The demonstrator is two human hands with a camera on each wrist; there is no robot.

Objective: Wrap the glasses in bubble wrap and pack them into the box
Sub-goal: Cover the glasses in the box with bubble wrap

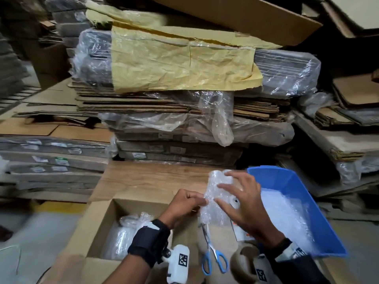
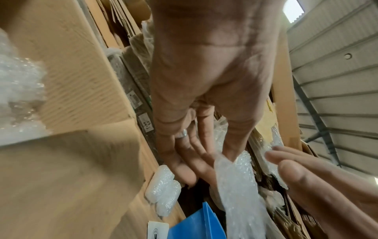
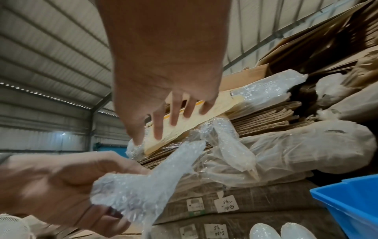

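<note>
The left hand [image 1: 185, 203] pinches the edge of a bubble-wrapped glass [image 1: 217, 198], fingers and thumb curled onto the loose wrap at the bundle's left side. The right hand [image 1: 241, 203] is spread wide, fingers straight, just off the bundle's right face; the head view cannot settle whether the fingertips touch the wrap or hover clear of it, and it has hold of nothing.

The bundle stands roughly upright between the two hands, its long axis running up and away from the person, the top end leaning slightly left. So it lies directly ahead of both hands, the left one carrying it and the right one nearest its free flap.

Taking the open cardboard box [image 1: 106, 220] as landmark: the bundle hangs above the box's right rim, and an already wrapped bundle [image 1: 125, 232] lies inside it. Blue-handled scissors [image 1: 213, 255] and a roll of tape [image 1: 244, 263] lie on a flap right of the box's opening, nearer the person. A blue bin [image 1: 287, 185] holding more bubble wrap stands further right still.

Judging by this, closing the wrap falls to the right hand, then a short move down and left into the box.
</note>
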